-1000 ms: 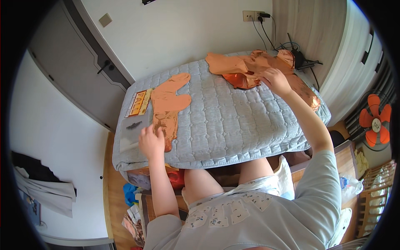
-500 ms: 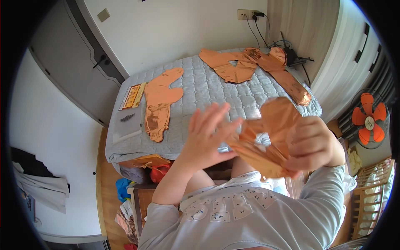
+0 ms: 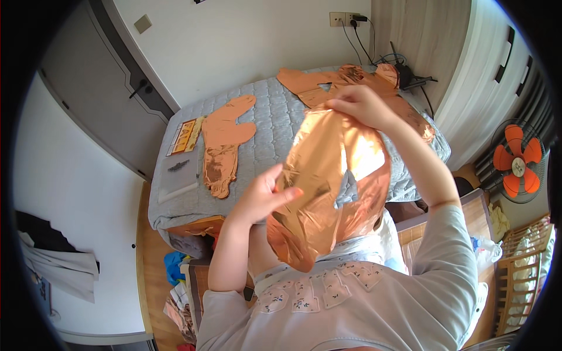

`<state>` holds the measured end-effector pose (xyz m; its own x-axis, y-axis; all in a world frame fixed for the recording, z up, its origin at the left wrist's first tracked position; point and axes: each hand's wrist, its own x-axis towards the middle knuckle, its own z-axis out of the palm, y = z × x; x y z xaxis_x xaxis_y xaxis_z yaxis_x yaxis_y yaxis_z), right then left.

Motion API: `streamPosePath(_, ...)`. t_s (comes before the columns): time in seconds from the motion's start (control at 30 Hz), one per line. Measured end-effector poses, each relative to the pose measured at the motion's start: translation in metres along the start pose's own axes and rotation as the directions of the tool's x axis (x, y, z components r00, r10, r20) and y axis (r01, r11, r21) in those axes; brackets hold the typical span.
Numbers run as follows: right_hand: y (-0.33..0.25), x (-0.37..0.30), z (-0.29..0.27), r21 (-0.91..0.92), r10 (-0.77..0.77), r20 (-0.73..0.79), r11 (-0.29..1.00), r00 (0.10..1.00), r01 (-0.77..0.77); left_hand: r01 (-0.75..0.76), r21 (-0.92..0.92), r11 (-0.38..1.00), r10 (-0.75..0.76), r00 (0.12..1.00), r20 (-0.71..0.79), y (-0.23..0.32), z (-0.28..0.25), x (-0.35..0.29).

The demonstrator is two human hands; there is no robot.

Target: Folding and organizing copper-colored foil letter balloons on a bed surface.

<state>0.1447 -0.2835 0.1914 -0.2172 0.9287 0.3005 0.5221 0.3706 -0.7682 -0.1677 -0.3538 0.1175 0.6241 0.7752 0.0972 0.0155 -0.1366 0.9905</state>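
"What's nearest, with twelve o'clock straight ahead of the wearer?"

"The pale shirt, at six. Just beyond it, at twelve, the foil hangs upright before the lap: copper-coloured, creased, with a gap showing through its lower middle. Its lower tip overlaps the shirt's hem; I can't tell whether they touch."

"And the hands?"

"The left hand is at the foil's nine o'clock edge, thumb across the front. I can't tell whether the fingers close behind it. The right hand is at the foil's twelve, thumb and fingers pinched tight on the top edge."

"Beside the wearer?"

"A blue bag on the floor at nine, and a slatted wood frame at three."

"Past the foil?"

"The bed, with a grey quilted top. On it, at ten, a clear bag lies flat. Between ten and eleven is a yellow-and-white card, just beside the left piece, flat copper foil at eleven. The far piece, also copper, spreads from twelve toward one, partly hidden by the right hand and forearm."

"Farther out?"

"An orange-bladed fan at two, a grey door between ten and eleven, and a wall socket at twelve, with dark plugs in it."
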Motion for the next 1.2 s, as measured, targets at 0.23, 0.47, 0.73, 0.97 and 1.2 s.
streamPosePath(0.23,0.133,0.115,0.095,-0.222,0.096,0.034,0.971,0.995,-0.086,0.168,0.597,0.785,-0.013,0.967,-0.255,-0.088,-0.096,0.063)
streamPosePath(0.47,0.185,0.122,0.117,-0.65,-0.032,-0.196,0.752,0.98,-0.106,0.434,0.803,0.408,-0.135,0.899,-0.417,-0.072,-0.084,0.074)
streamPosePath(0.73,0.225,0.128,0.119,-0.737,-0.011,-0.211,0.659,0.978,-0.151,-0.023,0.985,0.172,0.095,0.995,0.007,-0.112,-0.046,0.084)
streamPosePath(0.97,0.237,0.129,0.088,-0.698,0.062,-0.154,0.7,0.986,-0.153,-0.007,0.934,0.356,-0.035,0.999,0.021,-0.126,-0.05,0.105)
streamPosePath(1.2,0.235,0.128,0.099,-0.649,-0.018,-0.169,0.754,0.985,-0.097,0.113,0.929,0.353,-0.071,0.993,-0.093,-0.13,-0.076,0.136)
